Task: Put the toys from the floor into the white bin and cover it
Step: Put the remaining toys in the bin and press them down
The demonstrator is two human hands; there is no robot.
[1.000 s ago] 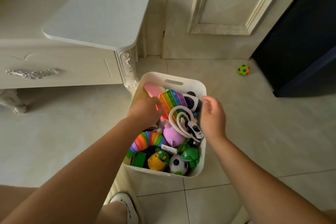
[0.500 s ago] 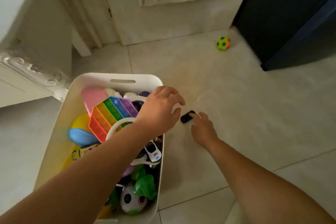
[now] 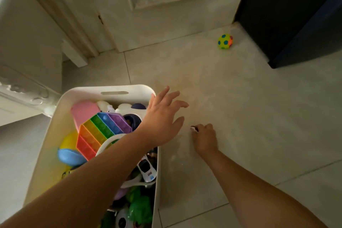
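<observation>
The white bin (image 3: 61, 116) stands on the tiled floor at lower left, filled with several toys: a rainbow pop toy (image 3: 100, 131), a pink piece (image 3: 83, 113), a white toy car (image 3: 147, 169), green figures. My left hand (image 3: 162, 118) hovers open over the bin's right rim, fingers spread. To its right, my right hand (image 3: 204, 139) is down at the floor, fingers closed on a small black toy (image 3: 194, 128), whose tip alone shows. A yellow-green ball (image 3: 225, 41) lies on the floor farther back.
A cream door (image 3: 166, 5) and its frame fill the back. A dark cabinet (image 3: 296, 15) stands at the right, next to the ball. A white carved furniture leg (image 3: 27, 94) is left of the bin. No bin lid is in view.
The camera swung right and down. My right hand went from the bin to the floor and closed on the small black toy. My left hand moved over the bin's right rim and spread.
</observation>
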